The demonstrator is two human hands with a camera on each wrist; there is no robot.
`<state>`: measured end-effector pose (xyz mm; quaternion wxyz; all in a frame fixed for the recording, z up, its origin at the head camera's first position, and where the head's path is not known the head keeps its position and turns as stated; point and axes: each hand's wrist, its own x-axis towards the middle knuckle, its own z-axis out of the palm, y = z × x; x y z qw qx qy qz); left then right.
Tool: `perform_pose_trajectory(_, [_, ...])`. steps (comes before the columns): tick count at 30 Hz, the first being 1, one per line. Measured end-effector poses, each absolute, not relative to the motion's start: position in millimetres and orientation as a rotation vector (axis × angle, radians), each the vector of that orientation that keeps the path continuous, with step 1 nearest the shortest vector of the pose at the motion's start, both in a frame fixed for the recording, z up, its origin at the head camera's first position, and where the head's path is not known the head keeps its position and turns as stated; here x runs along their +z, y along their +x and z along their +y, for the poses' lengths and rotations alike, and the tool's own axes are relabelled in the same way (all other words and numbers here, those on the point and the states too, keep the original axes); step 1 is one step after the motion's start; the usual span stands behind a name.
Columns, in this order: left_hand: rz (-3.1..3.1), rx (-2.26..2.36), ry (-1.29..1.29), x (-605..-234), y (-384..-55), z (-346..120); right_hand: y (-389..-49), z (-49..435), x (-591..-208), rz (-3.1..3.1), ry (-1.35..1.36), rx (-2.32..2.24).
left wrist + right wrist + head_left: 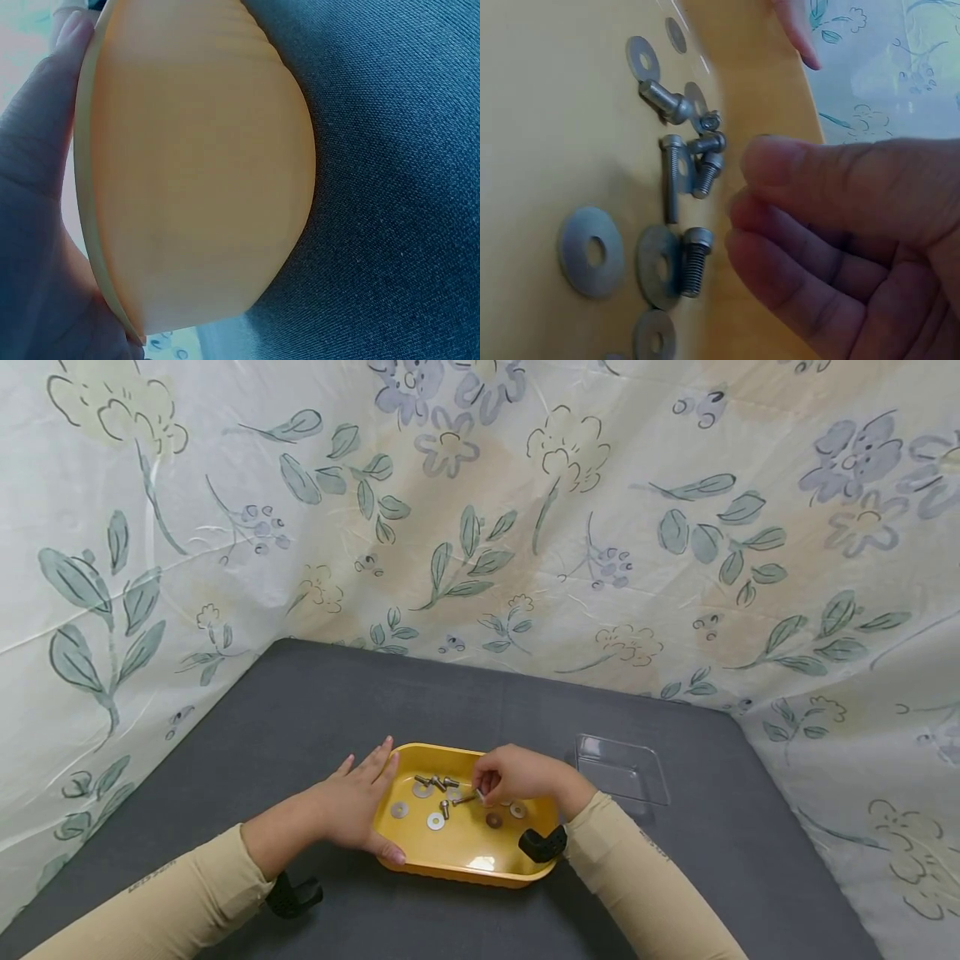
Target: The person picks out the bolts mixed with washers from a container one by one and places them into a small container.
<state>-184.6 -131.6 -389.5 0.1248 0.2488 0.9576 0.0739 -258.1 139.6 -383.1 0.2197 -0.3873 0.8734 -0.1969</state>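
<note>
In the head view, a yellow rectangular plastic tray with rounded corners (450,847) sits on a dark grey cloth-covered table (420,693). The left hand (356,806) rests spread at the tray's nine o'clock end, fingers extended, thumb at the near corner, apparently steadying it. The right hand (517,777) reaches over the one o'clock edge, thumb and fingers curled toward one another above the tray floor. A long, thin silver metal screw (463,799) lies at about eight o'clock from those fingertips, with short silver socket-head screws (445,810) and flat round metal washers (436,821) around it. A clear rectangular plastic container (622,764) stands outside, between two and three o'clock from the tray.

In the left wrist view, the tray's outer wall fills the middle; the left hand lies along its rim at nine o'clock.

In the right wrist view, the long screw lies at ten o'clock from the fingertips, and a short screw beside a washer at about half past seven, both apart from them. No piece shows between thumb and fingers; whether something small is pinched there cannot be told.

The step seems to be picking among the hardware; the next move likely calls for a precise fingertip pinch on one screw.
</note>
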Motion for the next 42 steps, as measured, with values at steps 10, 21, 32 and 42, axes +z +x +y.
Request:
perform_pose_trajectory(10, [2.799, 0.188, 0.73, -391, -184, -132, -258, 149, -364, 2.405, -1.093, -0.578])
perform_pose_trajectory(21, [2.802, 0.147, 0.698, -388, -184, -129, -263, 181, -339, 2.501, -0.912, -0.752])
perform_pose_trajectory(32, [2.8, 0.123, 0.702, -385, -183, -129, -272, 226, -331, 2.618, -0.771, -0.821])
perform_pose_trajectory(42, [2.797, 0.118, 0.727, -384, -183, -130, -272, 265, -336, 2.7, -0.694, -0.741])
